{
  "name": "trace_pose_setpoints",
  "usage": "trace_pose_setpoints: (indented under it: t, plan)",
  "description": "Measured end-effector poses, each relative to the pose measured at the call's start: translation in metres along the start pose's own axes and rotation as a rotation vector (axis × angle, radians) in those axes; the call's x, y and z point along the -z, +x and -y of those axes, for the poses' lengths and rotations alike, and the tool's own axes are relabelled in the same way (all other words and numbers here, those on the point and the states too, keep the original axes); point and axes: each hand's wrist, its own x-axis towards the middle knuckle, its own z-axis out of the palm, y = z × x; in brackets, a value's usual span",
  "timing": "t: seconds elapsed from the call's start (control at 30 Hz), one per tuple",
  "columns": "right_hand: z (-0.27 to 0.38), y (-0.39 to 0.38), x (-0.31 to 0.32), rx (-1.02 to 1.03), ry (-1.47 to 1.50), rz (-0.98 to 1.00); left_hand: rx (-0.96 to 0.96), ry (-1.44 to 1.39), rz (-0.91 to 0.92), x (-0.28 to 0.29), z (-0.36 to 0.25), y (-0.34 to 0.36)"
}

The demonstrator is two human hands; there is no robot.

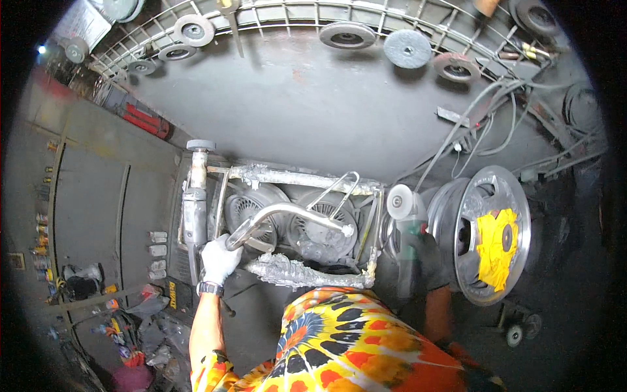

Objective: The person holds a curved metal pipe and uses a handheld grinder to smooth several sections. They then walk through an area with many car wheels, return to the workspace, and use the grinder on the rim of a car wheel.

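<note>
Head view: left grip (221,259) clasps bent tube (287,208) above metal frame (294,178); right grip (431,261) holds grinder (410,236) beyond frame's right edge, apart from tube.

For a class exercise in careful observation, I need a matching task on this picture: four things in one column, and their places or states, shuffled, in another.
Column one
1. Bent metal tube
2. Yellow cloth
3. Wristwatch
4. Right hand

Column two
A. Against the face of the silver wheel
B. Dark-gloved
C. Gripped by the white-gloved left hand
D. Around the left wrist

Right pairs: 1-C, 2-A, 3-D, 4-B
</note>
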Motion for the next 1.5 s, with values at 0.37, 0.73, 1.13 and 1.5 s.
trace_pose_setpoints:
  t: [0.37, 0.73, 1.13, 1.5]
  plan:
    - [0.038, -0.029, -0.014, 0.073, -0.303, 0.214, -0.061, -0.102, 0.065, -0.039, 0.002, -0.019]
    - [0.022, -0.049, -0.014, 0.171, -0.286, 0.308, -0.079, -0.114, 0.098, -0.045, -0.003, -0.057]
    - [0.012, -0.053, -0.004, 0.203, -0.379, 0.325, -0.034, -0.206, 0.185, -0.076, 0.019, -0.089]
    - [-0.004, -0.063, -0.01, 0.257, -0.273, 0.167, -0.005, -0.411, 0.403, -0.098, 0.023, -0.121]
